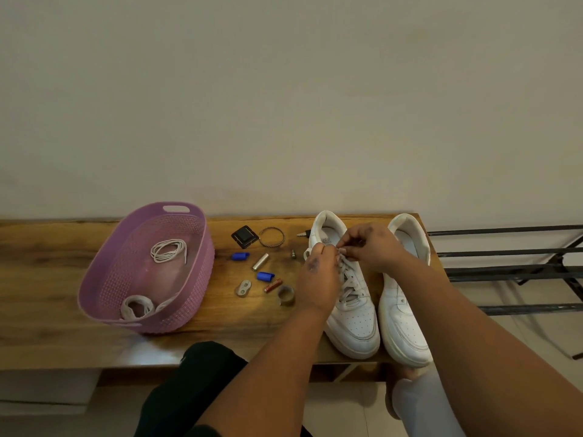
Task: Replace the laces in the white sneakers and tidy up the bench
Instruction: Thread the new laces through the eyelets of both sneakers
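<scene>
Two white sneakers sit side by side at the right end of the wooden table, toes pointing toward the camera. The left sneaker is the one being worked on: both hands are bunched up over its top eyelets. Left hand has its fingers curled in and pinching the lace, and the right hand is doing the same from the other side, fingertips pinched on the lace end right by the tongue. Lace is already criss-crossed through the lower eyelets. The right sneaker is just beside it, and from here I can't see any lace in it, though the right forearm covers part of it.

Over on the left there's a purple plastic basket with a thin coiled lace in the far part and a flatter bundled lace near the front wall.

Between basket and shoes is a scatter of small stuff: a black square thing, a twisted metal bangle, two little blue caps, a silver battery, a copper-coloured battery, a metal ring, a small grey tag-like piece, a tiny screw-ish bit, and what looks like a key poking out behind the left sneaker's heel.

Off to the right is a black metal rack.
</scene>
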